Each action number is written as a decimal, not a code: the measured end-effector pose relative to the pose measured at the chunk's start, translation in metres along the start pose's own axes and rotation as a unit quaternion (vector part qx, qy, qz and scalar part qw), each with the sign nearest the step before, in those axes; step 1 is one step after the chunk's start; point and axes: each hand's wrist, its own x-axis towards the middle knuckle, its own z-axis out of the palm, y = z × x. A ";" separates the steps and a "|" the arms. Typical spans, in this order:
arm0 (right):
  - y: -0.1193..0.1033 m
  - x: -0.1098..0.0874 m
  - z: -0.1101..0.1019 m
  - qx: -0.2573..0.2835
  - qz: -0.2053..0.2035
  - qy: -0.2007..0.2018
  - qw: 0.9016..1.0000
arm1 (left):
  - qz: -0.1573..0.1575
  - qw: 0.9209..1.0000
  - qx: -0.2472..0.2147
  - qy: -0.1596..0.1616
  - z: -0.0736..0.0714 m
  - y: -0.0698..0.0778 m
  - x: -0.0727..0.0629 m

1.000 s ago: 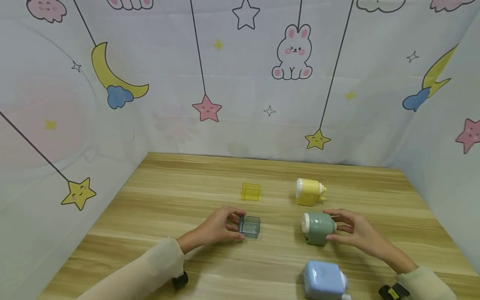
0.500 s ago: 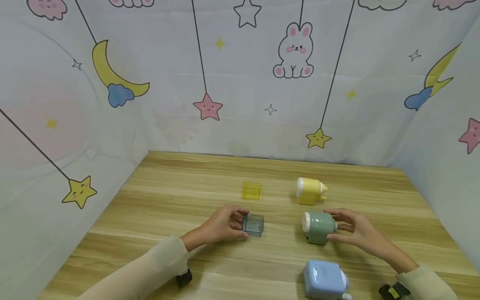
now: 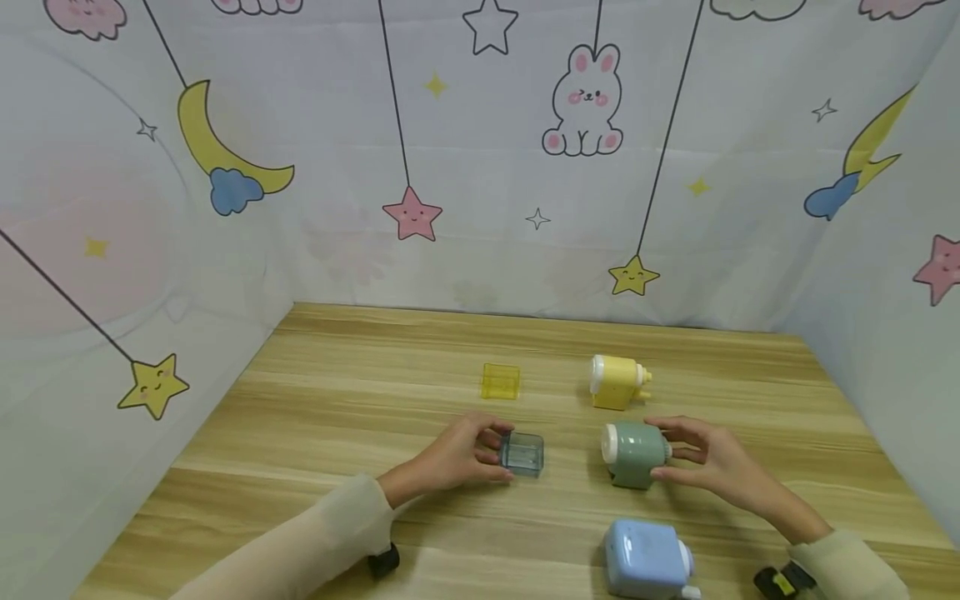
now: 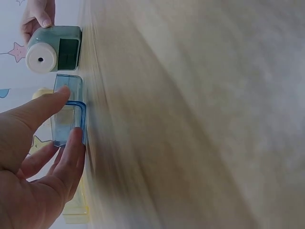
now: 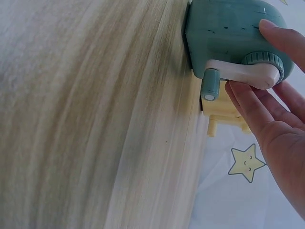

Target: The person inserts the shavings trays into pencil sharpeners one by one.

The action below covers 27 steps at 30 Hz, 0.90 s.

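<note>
My left hand (image 3: 459,454) grips a transparent blue-grey shavings drawer (image 3: 525,455) by its left end. In the left wrist view the thumb lies on one side of this drawer (image 4: 66,119) and the fingers on the other. To its right, a gap away, stands a green crank pencil sharpener (image 3: 635,455). A dark opening (image 4: 69,53) shows low in its body, beside the white round front. My right hand (image 3: 712,463) holds the sharpener from its crank end. The right wrist view shows the thumb on the body and fingers near the white crank arm (image 5: 238,71).
Behind the green sharpener is a yellow pencil sharpener (image 3: 617,383), with a transparent yellow drawer (image 3: 500,382) to its left. A blue pencil sharpener (image 3: 647,560) stands at the front. Printed fabric walls (image 3: 480,267) border the wooden table (image 3: 360,367).
My left hand has slid to the right with the transparent drawer, closing some of the gap to the green sharpener. My right hand and the green sharpener stay in place.
</note>
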 end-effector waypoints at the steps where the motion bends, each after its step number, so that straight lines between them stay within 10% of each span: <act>1: 0.000 0.000 0.000 -0.001 0.000 0.000 1.000 | 0.000 1.000 0.000 -0.001 0.001 0.000 0.001; 27: 0.003 -0.001 -0.001 0.026 -0.002 -0.002 1.000 | -0.021 1.000 -0.019 -0.010 0.030 0.012 0.023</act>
